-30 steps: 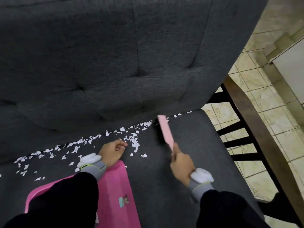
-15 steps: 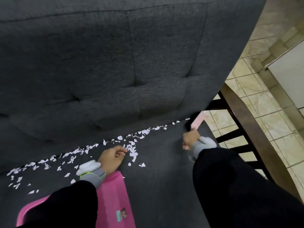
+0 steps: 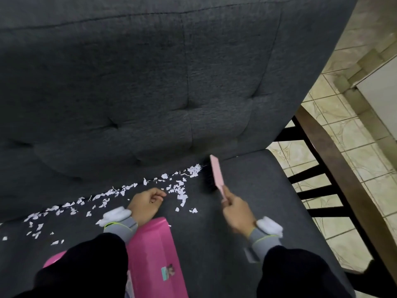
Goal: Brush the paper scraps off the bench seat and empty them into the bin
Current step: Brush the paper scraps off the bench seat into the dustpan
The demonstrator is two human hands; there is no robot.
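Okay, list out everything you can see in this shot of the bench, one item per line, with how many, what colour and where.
paper scraps: many, white, strewn along the seam between seat and backrest, mostly left of the brush
brush: one, pink back, black bristles, at the right end of the scraps
dustpan: one, pink, flat on the seat, partly under the left arm
bench seat: one, dark grey fabric
backrest: one, dark grey, tufted, behind the seat
wooden frame: one, dark brown, right of the seat
floor: beige tiles, far right
wrist bands: two, grey with white units, one per wrist
left hand: fingers curled, resting on the seat beyond the dustpan
right hand: grips the brush handle
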